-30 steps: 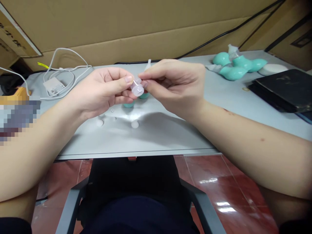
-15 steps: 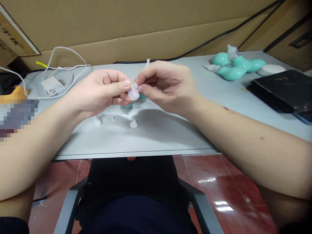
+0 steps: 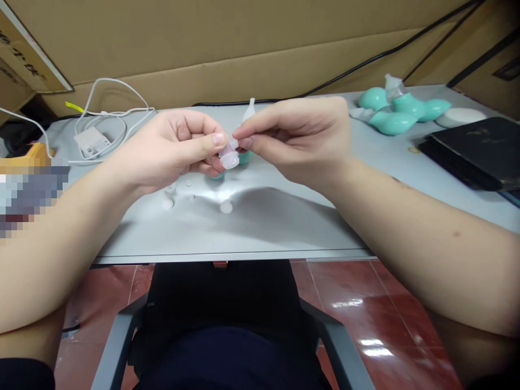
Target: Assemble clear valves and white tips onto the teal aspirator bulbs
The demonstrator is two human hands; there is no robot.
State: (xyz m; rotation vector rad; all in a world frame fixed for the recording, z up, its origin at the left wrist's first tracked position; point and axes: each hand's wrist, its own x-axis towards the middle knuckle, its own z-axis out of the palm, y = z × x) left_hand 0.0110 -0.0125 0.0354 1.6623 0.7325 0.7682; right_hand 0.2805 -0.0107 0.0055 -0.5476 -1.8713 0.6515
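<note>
The small translucent plastic piece [image 3: 229, 155] sits pinched between both hands, held in the air above the middle of the grey counter [image 3: 264, 227], a little back from its front edge. Going from the left: a pixelated patch covers the counter's left end, and behind it a white cable [image 3: 106, 111] with a flat white adapter [image 3: 92, 142] lies coiled near the cardboard wall. The left hand [image 3: 170, 149] comes in from that side, its fingers curled and its thumb pressed down on the piece; the right hand [image 3: 298, 138] meets it from the other side, thumb and forefinger closed on the same piece, the other fingers folded. Directly beneath the hands lie several small white caps [image 3: 226, 206] scattered on the counter, and two teal parts [image 3: 244, 158] stand just behind, partly hidden by the fingers. A white nozzle tip [image 3: 248, 110] stands upright behind the right hand. The strip of counter between the caps and the front edge is bare, as is the stretch right of the right forearm. Farther right, near the back, a cluster of teal bulbs [image 3: 390, 120] lies with a white disc [image 3: 461, 116] beside it, and a black folder [image 3: 475, 151] rests at the right end.
</note>
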